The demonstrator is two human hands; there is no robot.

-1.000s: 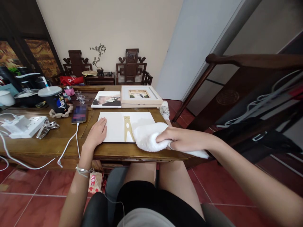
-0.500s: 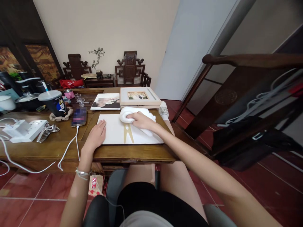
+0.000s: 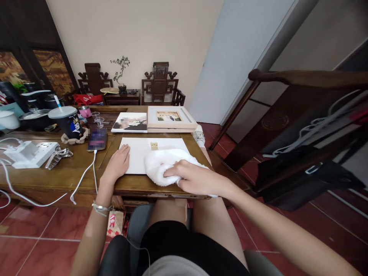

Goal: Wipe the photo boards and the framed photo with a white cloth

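Note:
A flat white board (image 3: 134, 155) lies near the front edge of the wooden table, with a gold-coloured piece (image 3: 154, 146) partly showing on its face. My left hand (image 3: 118, 163) rests flat at the board's left edge, fingers stretched out and holding nothing. Bunched under my right hand (image 3: 195, 177) is a white cloth (image 3: 161, 165). The fingers of that hand grip the cloth against the board's front right part, and the cloth spreads past the table's edge. It hides the lower part of the gold piece.
Behind the board lie a photo panel (image 3: 129, 122) and a framed picture (image 3: 172, 118). To the left are a phone (image 3: 97, 139) on a white cable, a dark lidded cup (image 3: 70, 124) and a power strip (image 3: 40, 155). A wooden chair (image 3: 273, 119) stands at right.
My right hand has drawn the cloth toward me, from the board's upper middle to its front edge. The gold piece's top now shows and its legs are covered. My left hand stays put.

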